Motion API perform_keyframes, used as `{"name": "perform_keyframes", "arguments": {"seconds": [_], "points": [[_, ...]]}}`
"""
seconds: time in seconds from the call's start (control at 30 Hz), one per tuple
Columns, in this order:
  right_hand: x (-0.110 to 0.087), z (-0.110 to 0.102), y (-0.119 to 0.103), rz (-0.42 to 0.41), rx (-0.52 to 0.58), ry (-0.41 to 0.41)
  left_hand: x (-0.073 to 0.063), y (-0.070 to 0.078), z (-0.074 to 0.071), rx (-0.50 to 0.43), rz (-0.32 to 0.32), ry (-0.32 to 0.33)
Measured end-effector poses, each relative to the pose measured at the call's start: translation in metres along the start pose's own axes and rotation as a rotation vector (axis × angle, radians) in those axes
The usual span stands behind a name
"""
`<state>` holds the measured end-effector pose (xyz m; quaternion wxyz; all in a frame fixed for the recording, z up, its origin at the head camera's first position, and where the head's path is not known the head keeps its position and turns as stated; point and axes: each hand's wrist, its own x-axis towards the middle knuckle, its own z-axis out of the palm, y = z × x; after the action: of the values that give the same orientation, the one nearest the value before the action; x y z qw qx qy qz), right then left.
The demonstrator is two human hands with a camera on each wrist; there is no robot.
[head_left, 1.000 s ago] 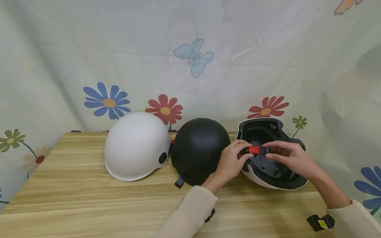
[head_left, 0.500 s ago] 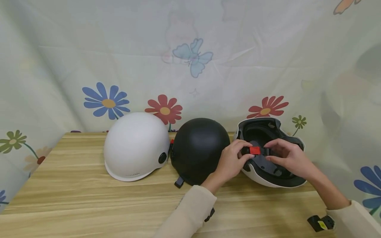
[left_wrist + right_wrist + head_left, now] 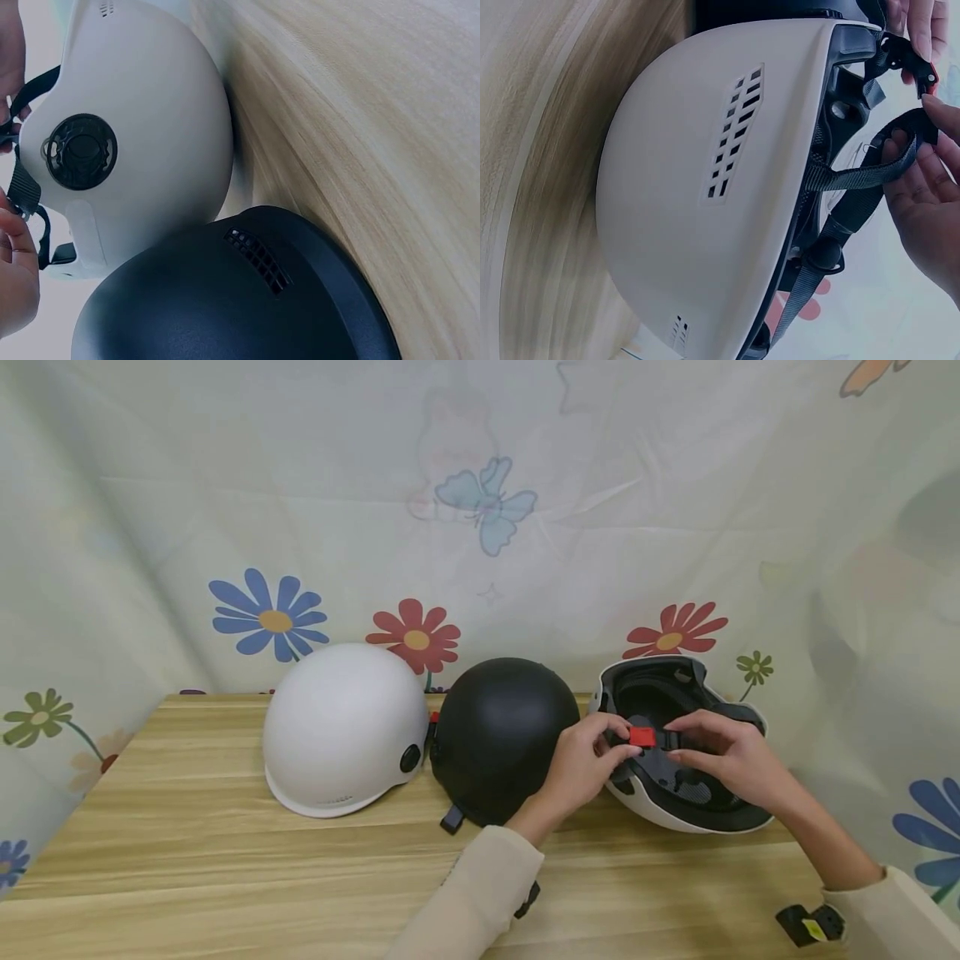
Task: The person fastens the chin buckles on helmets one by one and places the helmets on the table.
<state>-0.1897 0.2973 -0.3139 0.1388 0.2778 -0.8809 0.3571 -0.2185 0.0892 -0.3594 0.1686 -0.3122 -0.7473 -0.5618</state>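
An upturned white helmet (image 3: pixel 637 802) lies on the right of the table in the head view, its black padded inside facing up. Over its opening, my left hand (image 3: pixel 579 760) pinches a red and black buckle (image 3: pixel 642 737) between thumb and fingers. Facing it from the right, my right hand (image 3: pixel 731 756) pinches the black end piece (image 3: pixel 671 741) of the other strap. The two buckle parts lie in line, close together; whether they are joined I cannot tell. In the right wrist view the black strap (image 3: pixel 855 178) runs from the helmet up to my right fingers.
A black helmet (image 3: pixel 510 739) sits dome up, just left of the upturned one. Farther left stands another white helmet (image 3: pixel 341 727), also dome up. All rest on the wooden table (image 3: pixel 225 877), before a flowered cloth (image 3: pixel 337 510).
The upturned helmet has shifted very slightly left. My right fingertips have moved slightly, and the red buckle part has turned a little. Both hands keep their grip.
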Motion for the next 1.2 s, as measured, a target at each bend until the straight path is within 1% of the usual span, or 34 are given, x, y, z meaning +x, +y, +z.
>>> {"name": "perform_keyframes", "arguments": {"seconds": [0.1, 0.17, 0.43, 0.53, 0.7, 0.97, 1.2], "points": [[-0.0002, -0.0006, 0.0006, 0.011, -0.007, 0.002, 0.0008, 0.0010, -0.0004, -0.028, 0.021, 0.001], [-0.0002, -0.0007, 0.0012, 0.016, -0.008, 0.001, 0.0009, 0.0016, -0.0007, -0.050, 0.016, -0.002], [0.0002, -0.0007, 0.0017, 0.024, -0.024, 0.007, 0.0017, 0.0019, 0.0001, -0.081, -0.001, 0.012], [0.0001, -0.0002, 0.0015, 0.031, -0.025, 0.004, 0.0011, 0.0017, 0.0002, -0.111, -0.022, 0.015], [0.0008, 0.0022, -0.0008, 0.053, -0.041, -0.004, 0.0009, 0.0010, 0.0008, -0.107, -0.049, 0.028], [0.0029, 0.0059, -0.0030, 0.050, -0.031, -0.014, 0.0017, 0.0004, -0.0004, -0.089, -0.056, 0.023], [0.0046, 0.0049, -0.0044, 0.082, -0.051, -0.020, 0.0025, 0.0025, -0.0016, -0.130, -0.068, 0.019]]}}
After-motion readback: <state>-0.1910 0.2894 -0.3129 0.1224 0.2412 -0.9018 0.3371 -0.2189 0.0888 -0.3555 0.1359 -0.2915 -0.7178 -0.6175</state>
